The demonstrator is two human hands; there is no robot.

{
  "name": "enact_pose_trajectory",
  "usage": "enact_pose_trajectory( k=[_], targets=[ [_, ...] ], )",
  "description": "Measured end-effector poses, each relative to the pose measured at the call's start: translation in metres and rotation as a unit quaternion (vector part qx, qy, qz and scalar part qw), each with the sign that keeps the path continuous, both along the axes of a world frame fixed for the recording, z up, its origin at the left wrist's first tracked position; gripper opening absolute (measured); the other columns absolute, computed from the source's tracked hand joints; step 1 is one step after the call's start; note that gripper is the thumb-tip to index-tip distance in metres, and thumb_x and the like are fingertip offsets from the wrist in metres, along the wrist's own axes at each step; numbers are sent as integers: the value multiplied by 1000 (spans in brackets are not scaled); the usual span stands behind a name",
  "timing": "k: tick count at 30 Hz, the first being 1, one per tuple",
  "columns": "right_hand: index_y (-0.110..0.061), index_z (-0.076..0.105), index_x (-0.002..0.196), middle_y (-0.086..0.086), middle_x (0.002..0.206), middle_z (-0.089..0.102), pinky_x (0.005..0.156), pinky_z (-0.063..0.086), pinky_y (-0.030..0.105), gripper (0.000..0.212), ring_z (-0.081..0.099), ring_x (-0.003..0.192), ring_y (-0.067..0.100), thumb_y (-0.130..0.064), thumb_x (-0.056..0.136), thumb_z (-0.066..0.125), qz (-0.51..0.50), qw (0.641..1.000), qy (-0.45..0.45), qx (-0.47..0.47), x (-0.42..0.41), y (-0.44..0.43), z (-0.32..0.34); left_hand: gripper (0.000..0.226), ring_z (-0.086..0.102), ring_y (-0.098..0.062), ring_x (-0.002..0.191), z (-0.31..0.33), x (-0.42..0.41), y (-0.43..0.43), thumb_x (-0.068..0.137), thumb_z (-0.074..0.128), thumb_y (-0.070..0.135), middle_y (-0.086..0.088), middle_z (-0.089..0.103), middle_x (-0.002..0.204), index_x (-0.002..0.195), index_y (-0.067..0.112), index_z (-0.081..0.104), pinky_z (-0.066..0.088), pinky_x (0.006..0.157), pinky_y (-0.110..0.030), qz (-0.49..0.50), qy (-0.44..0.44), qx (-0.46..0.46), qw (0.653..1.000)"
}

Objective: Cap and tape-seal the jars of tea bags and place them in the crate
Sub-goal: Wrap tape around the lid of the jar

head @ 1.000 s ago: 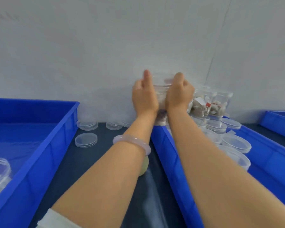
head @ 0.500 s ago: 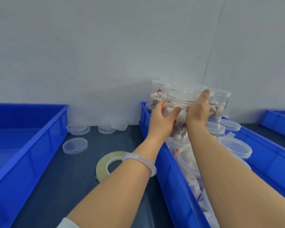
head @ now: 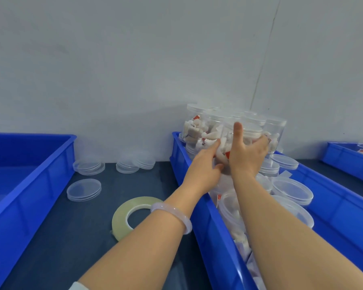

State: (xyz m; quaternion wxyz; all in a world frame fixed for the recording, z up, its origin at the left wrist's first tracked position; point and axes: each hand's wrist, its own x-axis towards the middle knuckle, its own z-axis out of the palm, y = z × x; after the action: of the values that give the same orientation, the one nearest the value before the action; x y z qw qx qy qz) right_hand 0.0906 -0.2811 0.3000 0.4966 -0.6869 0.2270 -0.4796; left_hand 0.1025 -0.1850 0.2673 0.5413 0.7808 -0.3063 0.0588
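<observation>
Jar (head: 252, 133) | shifted right over crate (head: 210, 222) | right hand (head: 247, 158) grips | left hand (head: 203, 164) touching

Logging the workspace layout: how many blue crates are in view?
3: left crate, middle crate, far-right crate. More may lie outside the frame.

Both arms reach forward; left hand (head: 205, 164) flat-fingered, right hand (head: 247, 156) curled (thumb upright).

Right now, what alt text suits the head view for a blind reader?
A right hand grips and a left hand touches a capped jar of tea bags at the far end of a blue crate of jars. A tape roll and loose lids lie beside it.
</observation>
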Motion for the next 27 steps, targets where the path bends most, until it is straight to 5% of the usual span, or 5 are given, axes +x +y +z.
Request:
enact_pose_trajectory(
  k=[4, 8, 13, 18, 27],
  targets=[
    [-7, 19, 148, 17, 150, 21, 112, 28, 42, 94, 29, 136, 32, -68, 82, 49, -33, 999, 38, -8, 6, -14, 4, 39, 56, -17, 107, 16, -1, -17, 95, 49, 12, 19, 52, 90, 132, 18, 40, 46, 79, -26, -16, -13, 67, 998],
    [-11, 21, 148, 15, 146, 38, 106, 28, 47, 73, 32, 131, 36, -51, 93, 47, -76, 985, 137, -69, 10, -27, -2, 45, 53, -26, 114, 29, 3, -31, 91, 47, 4, -9, 55, 124, 134, 14, 44, 46, 93, -37, -25, -20, 130, 991],
    [-2, 35, 136, 24, 134, 41, 98, 35, 42, 49, 42, 122, 38, -8, 90, 53, -46, 983, 130, -124, 9, -35, -11, 57, 47, -30, 126, 30, 9, -38, 93, 44, 3, -12, 48, 141, 147, 19, 33, 40, 99, -35, -49, -31, 227, 972],
    [-3, 58, 121, 24, 122, 54, 91, 43, 42, 31, 51, 112, 39, -11, 94, 45, -12, 968, 205, -144, 8, -40, -17, 55, 48, -30, 124, 26, 9, -39, 90, 45, 2, -13, 50, 137, 143, 15, 36, 42, 101, -39, -40, -40, 225, 973],
    [-8, 65, 113, 18, 117, 59, 93, 39, 41, 29, 49, 114, 33, -10, 90, 47, 18, 962, 100, -252, 12, 19, 13, 56, 49, -27, 123, 42, 7, 30, 88, 48, -3, -10, 53, 136, 140, 16, 42, 42, 92, -34, 26, -60, 138, 988]
  ],
)
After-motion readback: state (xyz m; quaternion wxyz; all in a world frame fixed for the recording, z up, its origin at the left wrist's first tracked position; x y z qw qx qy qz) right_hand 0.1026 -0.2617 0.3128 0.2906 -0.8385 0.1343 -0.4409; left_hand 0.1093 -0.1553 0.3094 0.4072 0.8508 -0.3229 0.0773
